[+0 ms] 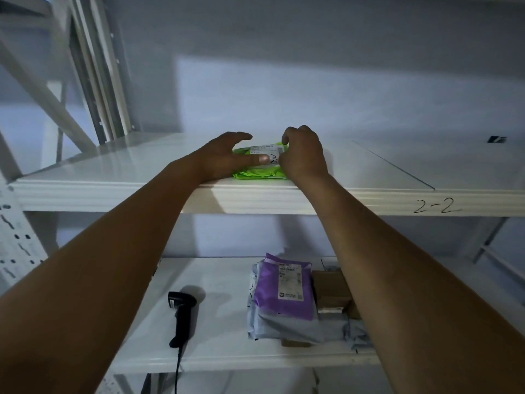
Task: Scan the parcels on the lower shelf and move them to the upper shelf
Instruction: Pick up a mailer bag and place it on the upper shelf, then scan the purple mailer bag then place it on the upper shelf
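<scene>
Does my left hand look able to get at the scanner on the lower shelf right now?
Probably yes. The left hand only rests open on the green parcel, and the scanner lies uncovered on the lower shelf, apart from the parcel pile, with open space above.

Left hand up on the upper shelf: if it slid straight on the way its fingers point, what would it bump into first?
Probably the right hand, which pinches the far corner of the green plastic parcel under the left hand; depth is unclear.
</scene>
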Demonstrator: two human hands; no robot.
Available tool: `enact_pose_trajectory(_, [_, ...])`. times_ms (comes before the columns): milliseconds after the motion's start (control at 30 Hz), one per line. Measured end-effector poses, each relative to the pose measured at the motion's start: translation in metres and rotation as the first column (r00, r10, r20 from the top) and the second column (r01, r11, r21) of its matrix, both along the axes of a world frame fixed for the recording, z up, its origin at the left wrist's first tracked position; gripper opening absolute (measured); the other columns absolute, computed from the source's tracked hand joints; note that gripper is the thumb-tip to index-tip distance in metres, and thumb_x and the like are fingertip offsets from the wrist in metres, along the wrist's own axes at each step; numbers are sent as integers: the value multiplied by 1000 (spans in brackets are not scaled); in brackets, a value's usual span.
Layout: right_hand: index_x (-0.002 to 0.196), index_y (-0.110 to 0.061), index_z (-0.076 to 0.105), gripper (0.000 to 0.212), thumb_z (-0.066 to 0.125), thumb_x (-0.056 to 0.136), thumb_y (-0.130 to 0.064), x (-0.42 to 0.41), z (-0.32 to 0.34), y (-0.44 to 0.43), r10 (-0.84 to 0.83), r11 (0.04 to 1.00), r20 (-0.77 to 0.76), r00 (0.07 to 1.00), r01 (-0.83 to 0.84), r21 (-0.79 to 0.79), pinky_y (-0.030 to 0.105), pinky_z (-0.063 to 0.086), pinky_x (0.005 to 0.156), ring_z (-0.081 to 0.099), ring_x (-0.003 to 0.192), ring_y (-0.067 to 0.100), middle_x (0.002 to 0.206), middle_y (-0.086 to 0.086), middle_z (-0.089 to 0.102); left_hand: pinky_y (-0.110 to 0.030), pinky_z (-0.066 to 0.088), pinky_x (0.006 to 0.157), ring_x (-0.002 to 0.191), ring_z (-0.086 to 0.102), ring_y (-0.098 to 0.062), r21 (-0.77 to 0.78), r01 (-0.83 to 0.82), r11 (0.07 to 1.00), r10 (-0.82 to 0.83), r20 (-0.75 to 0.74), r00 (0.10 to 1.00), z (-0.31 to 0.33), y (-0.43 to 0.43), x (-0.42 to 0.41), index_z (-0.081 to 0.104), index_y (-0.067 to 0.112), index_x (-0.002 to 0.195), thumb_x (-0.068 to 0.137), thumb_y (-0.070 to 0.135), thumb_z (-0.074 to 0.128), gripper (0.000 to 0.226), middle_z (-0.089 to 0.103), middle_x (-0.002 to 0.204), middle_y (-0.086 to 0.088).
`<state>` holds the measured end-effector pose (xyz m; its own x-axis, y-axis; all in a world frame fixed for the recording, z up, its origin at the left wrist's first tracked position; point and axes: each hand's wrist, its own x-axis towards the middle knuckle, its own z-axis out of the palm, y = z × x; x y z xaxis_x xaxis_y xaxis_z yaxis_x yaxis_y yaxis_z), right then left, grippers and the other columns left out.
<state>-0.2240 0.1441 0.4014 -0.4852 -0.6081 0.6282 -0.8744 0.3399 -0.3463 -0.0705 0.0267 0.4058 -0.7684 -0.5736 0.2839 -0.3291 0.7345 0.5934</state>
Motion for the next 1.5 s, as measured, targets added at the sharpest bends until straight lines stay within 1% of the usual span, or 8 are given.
enact_pose_trajectory(333, [116,-5,61,33,55,85,5,4,3,2,-16,1000,8,1000,16,-10,39,50,83,53,112,32,119,15,54,-36,54,84,94,65,-11,-287,-142,947,53,-297,953,-4,0,3,77,25,106,80,73,69,55,70,103,8])
enact_pose_trajectory(500, [114,-4,60,38,52,80,12,13,7,8,8,998,-4,1000,-8,-56,40,50,79,51,111,31,116,14,54,-30,40,60,68,60,-17,-563,-227,795,-9,-385,923,-3,36,5,71,19,75,96,41,59,33,63,71,9])
enact_pose_trajectory(800, [96,-17,63,22,55,78,-8,20,-10,43,-56,933,-136,989,3,-359,32,36,62,56,97,24,95,-1,64,-30,30,50,45,34,-15,-396,-66,916,-188,-567,802,-31,117,2,42,18,55,94,19,61,43,35,45,6])
enact_pose_trajectory(967, [70,-7,51,11,54,65,2,20,-63,86,145,796,-275,951,-277,-538,38,38,54,46,63,25,67,5,51,-28,27,50,46,31,-11,-292,-13,956,-151,-535,831,-88,127,2,41,13,53,93,23,61,47,35,44,3])
enact_pose_trajectory(1167, [66,-1,51,10,53,71,8,20,-114,105,313,740,-305,900,-432,-515,36,37,57,46,63,27,66,10,51,-24,28,52,45,32,-5,-139,1,990,-85,-599,796,-143,133,-16,39,27,56,96,21,60,46,34,46,14])
enact_pose_trajectory(1300, [75,-6,55,7,56,76,1,5,-176,100,318,881,58,946,-272,-387,36,44,57,50,67,19,73,3,56,-26,30,53,47,34,-10,139,-7,990,87,-582,808,-184,120,-34,48,9,52,97,18,60,48,39,46,0])
enact_pose_trajectory(1367, [85,-12,60,7,56,85,-6,-7,-203,96,169,983,258,951,-143,-114,34,48,64,59,76,20,83,1,64,-36,37,51,46,40,-30,294,-65,954,219,-528,820,-211,109,-41,51,-7,59,97,22,60,49,43,49,-19])
enact_pose_trajectory(1500, [112,-11,68,24,54,92,-16,-27,-262,84,-135,918,536,833,-98,385,26,43,74,67,101,30,109,10,70,-41,59,71,65,68,-23,429,-294,854,400,-182,898,-261,88,-56,68,9,70,87,33,62,29,70,65,-3])
